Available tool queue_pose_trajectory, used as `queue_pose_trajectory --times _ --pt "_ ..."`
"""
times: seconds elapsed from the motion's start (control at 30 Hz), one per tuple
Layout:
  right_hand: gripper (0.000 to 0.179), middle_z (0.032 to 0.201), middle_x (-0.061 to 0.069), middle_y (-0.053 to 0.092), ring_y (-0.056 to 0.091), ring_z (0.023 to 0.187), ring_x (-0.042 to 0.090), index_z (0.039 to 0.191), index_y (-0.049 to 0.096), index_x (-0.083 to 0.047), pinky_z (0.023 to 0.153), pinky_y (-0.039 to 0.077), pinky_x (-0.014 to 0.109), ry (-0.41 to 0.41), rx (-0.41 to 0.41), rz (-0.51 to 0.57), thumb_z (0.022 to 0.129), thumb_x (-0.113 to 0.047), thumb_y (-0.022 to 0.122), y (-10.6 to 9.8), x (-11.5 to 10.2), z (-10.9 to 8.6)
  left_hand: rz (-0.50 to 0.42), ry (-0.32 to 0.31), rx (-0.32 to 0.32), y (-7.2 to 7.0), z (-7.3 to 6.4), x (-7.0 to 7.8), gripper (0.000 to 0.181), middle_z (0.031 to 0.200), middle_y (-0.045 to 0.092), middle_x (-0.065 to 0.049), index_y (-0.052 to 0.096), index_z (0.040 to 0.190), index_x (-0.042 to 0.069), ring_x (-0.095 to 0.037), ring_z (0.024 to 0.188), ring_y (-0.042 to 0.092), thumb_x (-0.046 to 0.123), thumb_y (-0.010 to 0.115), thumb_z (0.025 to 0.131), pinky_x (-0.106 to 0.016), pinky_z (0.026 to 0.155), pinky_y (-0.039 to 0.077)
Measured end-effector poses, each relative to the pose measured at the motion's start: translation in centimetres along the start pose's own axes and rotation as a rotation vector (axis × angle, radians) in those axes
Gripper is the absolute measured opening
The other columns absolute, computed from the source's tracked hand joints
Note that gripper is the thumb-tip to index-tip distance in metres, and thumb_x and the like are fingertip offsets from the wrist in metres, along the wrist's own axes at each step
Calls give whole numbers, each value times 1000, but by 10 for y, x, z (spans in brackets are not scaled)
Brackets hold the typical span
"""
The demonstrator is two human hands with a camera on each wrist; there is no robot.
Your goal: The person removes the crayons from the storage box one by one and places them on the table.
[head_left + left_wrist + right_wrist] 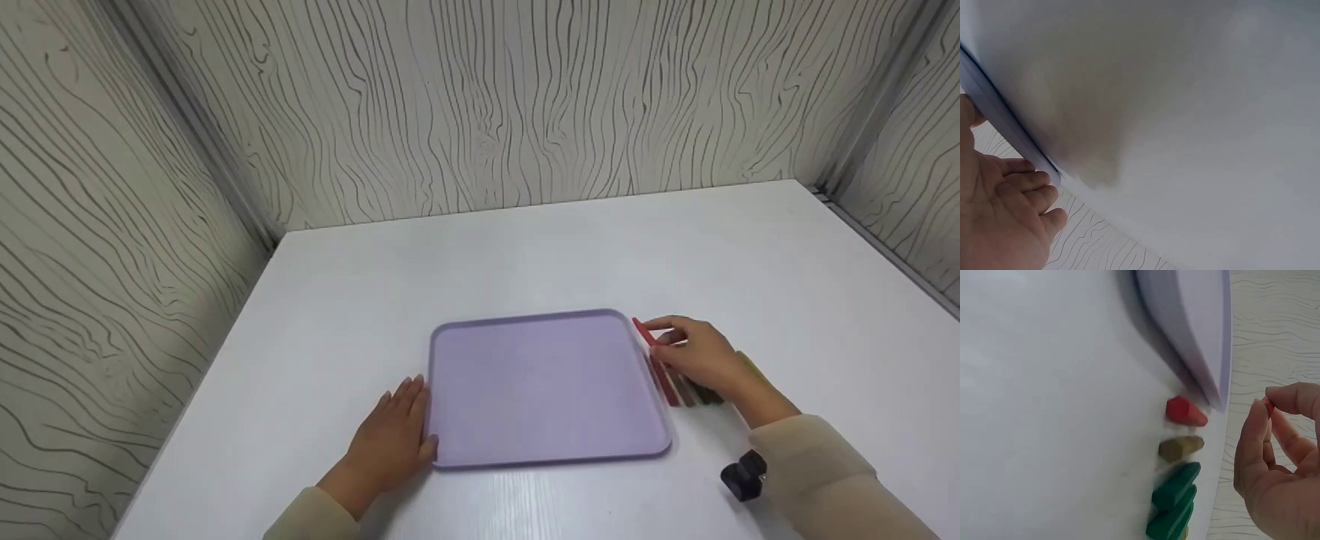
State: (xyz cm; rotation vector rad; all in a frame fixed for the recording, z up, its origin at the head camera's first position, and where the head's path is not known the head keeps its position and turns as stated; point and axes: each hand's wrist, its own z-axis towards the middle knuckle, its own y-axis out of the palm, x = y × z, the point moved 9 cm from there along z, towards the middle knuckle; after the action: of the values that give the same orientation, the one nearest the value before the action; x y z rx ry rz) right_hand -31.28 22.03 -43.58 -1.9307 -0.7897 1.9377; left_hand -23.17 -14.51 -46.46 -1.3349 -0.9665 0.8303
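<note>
The right hand [697, 356] pinches a red stick [643, 331] at the tray's [547, 390] 3 o'clock edge, above the sticks [1176, 489] lying there. The left hand [394, 439], fingers spread flat, rests at 8 o'clock.

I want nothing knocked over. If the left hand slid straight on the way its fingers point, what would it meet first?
Probably nothing: the left hand lies flat beside the tray, fingers pointing along its left edge over bare table toward the far wall, though it may brush the tray.

Left hand [394, 435] flat at tray's [544, 386] eight o'clock edge; right hand [697, 356] pinching red stick [643, 332] at two o'clock.
</note>
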Motion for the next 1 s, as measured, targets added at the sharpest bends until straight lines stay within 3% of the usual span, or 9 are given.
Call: queue_pose_trajectory --times 0.17,0.4,0.6,1.0 --pt "44 103 19 58 63 85 23 131 51 6 71 56 28 29 20 -23 90 -8 61 -19 17 -9 -18 -3 -6 0 -1 0 66 149 33 -21 35 142 -9 -36 138 26 34 50 94 -51 111 23" --pt "46 107 22 57 59 83 22 132 50 4 64 54 27 92 65 -137 91 -12 61 -45 45 -23 -15 6 4 0 -1 0 66 148 33 -22 35 141 -10 -37 138 27 34 50 94 -52 110 24" --pt "49 107 25 56 58 82 25 132 48 6 62 53 28 129 88 -165 90 -13 63 -66 67 -36 -1 15 16 -1 0 0 66 148 34 -22 36 140 -10 -38 137 28 34 51 93 -52 110 25" --pt "49 105 28 59 58 78 22 130 47 11 57 52 26 143 98 -210 88 -11 61 -89 91 -53 -14 6 1 -4 -2 2 66 148 33 -22 35 141 -10 -37 137 27 32 51 93 -52 110 24"
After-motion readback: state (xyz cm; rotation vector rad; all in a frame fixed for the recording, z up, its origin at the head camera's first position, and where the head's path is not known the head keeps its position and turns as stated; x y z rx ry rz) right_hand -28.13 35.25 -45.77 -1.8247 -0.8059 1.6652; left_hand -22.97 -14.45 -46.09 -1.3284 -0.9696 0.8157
